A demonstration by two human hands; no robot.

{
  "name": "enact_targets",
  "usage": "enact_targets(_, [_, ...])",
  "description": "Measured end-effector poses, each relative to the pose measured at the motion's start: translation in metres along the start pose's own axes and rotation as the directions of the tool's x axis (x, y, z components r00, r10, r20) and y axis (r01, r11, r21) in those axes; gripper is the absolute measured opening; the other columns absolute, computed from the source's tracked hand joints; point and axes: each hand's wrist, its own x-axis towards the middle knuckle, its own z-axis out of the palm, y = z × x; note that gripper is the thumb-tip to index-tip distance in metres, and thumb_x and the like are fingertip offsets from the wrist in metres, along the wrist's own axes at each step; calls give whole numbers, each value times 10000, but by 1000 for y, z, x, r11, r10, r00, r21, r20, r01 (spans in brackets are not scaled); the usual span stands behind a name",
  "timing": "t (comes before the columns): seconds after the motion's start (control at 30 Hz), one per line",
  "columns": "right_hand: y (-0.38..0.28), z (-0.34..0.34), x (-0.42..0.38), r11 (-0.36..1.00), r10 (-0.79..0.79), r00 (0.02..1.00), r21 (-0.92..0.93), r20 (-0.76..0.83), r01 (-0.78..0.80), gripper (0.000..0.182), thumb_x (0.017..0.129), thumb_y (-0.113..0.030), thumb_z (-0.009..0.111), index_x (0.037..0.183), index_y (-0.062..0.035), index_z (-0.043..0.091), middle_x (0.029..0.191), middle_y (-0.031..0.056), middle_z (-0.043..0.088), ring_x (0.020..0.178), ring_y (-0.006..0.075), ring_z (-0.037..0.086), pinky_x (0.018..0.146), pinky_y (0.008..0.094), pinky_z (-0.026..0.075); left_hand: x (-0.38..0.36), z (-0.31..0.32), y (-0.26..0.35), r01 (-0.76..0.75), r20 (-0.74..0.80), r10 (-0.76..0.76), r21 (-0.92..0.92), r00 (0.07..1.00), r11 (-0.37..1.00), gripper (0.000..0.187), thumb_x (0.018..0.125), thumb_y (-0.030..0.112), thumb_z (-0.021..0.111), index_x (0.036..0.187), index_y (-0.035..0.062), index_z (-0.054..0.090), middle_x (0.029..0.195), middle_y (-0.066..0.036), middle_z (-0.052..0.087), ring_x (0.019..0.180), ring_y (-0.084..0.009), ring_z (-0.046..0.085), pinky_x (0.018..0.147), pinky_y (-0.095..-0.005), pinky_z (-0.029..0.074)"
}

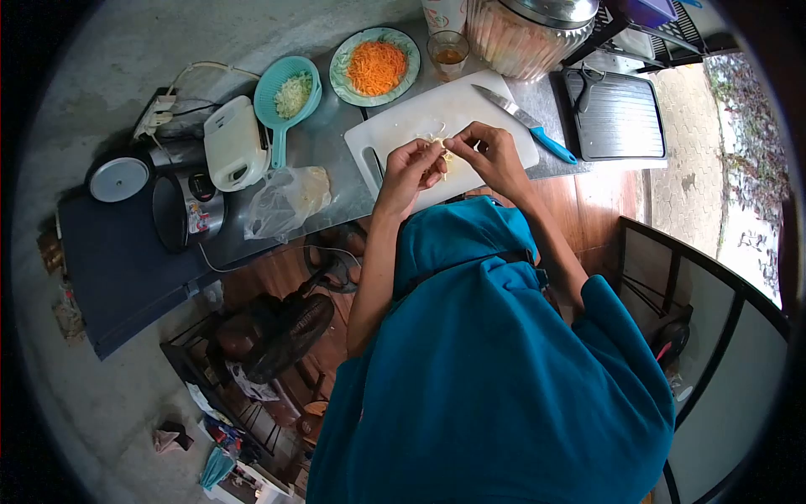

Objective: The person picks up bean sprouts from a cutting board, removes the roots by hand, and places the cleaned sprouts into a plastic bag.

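Over the white cutting board point(470, 105), my left hand point(411, 172) and my right hand point(489, 158) meet with bent, pinching fingers. Between them they hold a small bunch of pale, thin strands point(446, 153), whose exact kind I cannot make out. A few loose bits lie on the board close to the fingertips. To the right of my right hand, a knife point(546, 141) with a blue handle lies across the board's edge, its blade pointing away from me. My fingers cover part of the strands.
Behind the board stand a plate point(338, 82) of shredded carrot, a turquoise strainer point(267, 101) of chopped pale pieces, a glass point(449, 55) and a large jar point(525, 42). A plastic bag point(281, 206) lies left, near a white appliance point(235, 143). A black griddle point(625, 118) is right.
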Motion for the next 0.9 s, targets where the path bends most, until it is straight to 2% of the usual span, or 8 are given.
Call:
enact_targets(0.13, [5,1,0,999,-5,1000,-49,-17,4,268,814,-234,704,789,31,672,673,125,629,581,174,562,563,315,445,0,0,-5,-29,-78,31,26,996,999,165,904,193,624,844,42,597,700,-13,577,536,-38,429,458,-162,274])
enact_targets(0.23, [11,4,0,997,-10,997,-76,-77,4,281,821,-238,703,788,39,666,677,129,632,572,171,561,554,307,446,1,1,-9,-70,-133,79,73,988,995,195,905,207,623,795,47,601,689,-3,572,531,-36,423,459,-165,266])
enact_targets(0.37, [45,1,3,997,-33,974,-78,-224,16,291,830,-243,699,786,42,664,681,135,636,578,179,579,560,294,459,4,-1,-14,-84,-223,94,57,970,995,212,898,223,633,802,35,617,689,1,569,528,-31,416,458,-170,264])
enact_targets(0.57, [124,-24,7,954,-77,969,-299,-233,4,138,768,-123,677,855,-21,707,757,141,673,664,249,656,635,355,515,24,-29,-38,77,-229,-4,312,973,947,287,904,259,620,936,-25,650,691,-15,577,507,-27,399,452,-185,275])
enact_targets(0.67, [121,-29,1,866,166,922,-396,-349,-305,174,785,-149,649,921,-67,722,805,124,688,706,258,672,655,360,526,27,-33,-43,151,-275,-63,310,959,939,313,913,261,605,954,-47,646,691,-25,579,501,-30,398,453,-186,283])
enact_targets(0.77, [123,-28,-2,858,174,910,-396,-376,-328,170,804,-180,658,912,-66,724,822,128,684,691,253,669,647,358,520,28,-32,-44,156,-277,-64,324,959,933,309,916,256,598,952,-47,648,691,-28,580,499,-31,397,455,-185,285])
enact_targets(0.8, [119,-26,0,858,173,910,-396,-377,-327,170,804,-180,658,912,-66,724,822,128,684,691,253,669,647,358,520,29,-30,-42,154,-276,-62,324,959,933,309,916,256,598,952,-47,648,691,-28,580,499,-31,397,455,-185,285])
enact_targets(0.9, [98,-14,0,975,-41,994,-221,-104,17,207,853,-221,642,965,-60,710,828,142,652,668,244,648,615,355,497,29,-22,-39,129,-238,-53,316,970,940,298,919,247,591,936,-45,651,686,-27,578,498,-33,395,455,-186,287])
